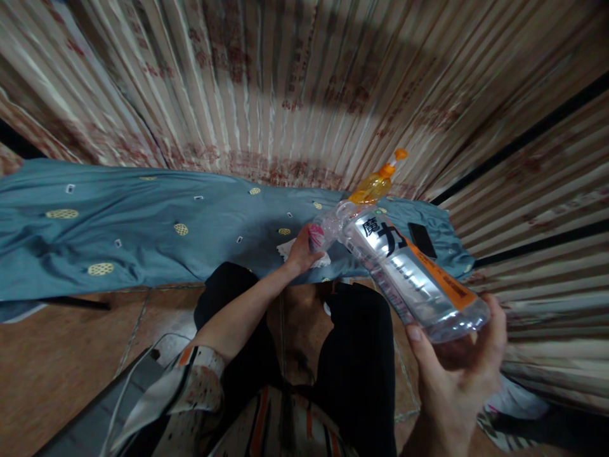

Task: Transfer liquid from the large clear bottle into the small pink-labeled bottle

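While right hand (457, 374) grips clear bottle (404, 273), orange bottle (373, 185) behind, phone (422, 240) beside

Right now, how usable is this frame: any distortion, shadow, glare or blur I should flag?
Head view: the wide-angle lens bows the curtain stripes; a broad shadow band crosses its top; light is dim; highlights glint on the clear bottle in the right hand, left hand at its cap; corners look soft.
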Available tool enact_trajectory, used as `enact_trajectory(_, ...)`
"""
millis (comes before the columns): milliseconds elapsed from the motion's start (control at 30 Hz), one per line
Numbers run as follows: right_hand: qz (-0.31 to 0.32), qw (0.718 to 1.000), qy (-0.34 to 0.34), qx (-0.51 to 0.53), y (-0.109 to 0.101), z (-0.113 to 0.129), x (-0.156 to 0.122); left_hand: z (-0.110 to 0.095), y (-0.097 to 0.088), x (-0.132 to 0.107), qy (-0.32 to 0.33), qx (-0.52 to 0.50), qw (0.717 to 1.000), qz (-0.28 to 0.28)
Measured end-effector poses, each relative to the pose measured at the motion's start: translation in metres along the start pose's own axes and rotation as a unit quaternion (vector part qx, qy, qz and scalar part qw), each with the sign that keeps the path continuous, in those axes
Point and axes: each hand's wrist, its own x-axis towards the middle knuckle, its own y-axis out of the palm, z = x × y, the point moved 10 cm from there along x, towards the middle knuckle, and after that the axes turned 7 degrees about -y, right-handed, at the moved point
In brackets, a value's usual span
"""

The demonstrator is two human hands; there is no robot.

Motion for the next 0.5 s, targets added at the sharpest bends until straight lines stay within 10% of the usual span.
enact_trajectory(500, -0.008, 1.000, -0.008, -0.011, -0.0003, 0.0042, 0.0015, 0.0025, 0.0006, 0.0008, 0.005, 0.022, 1.000, 0.001)
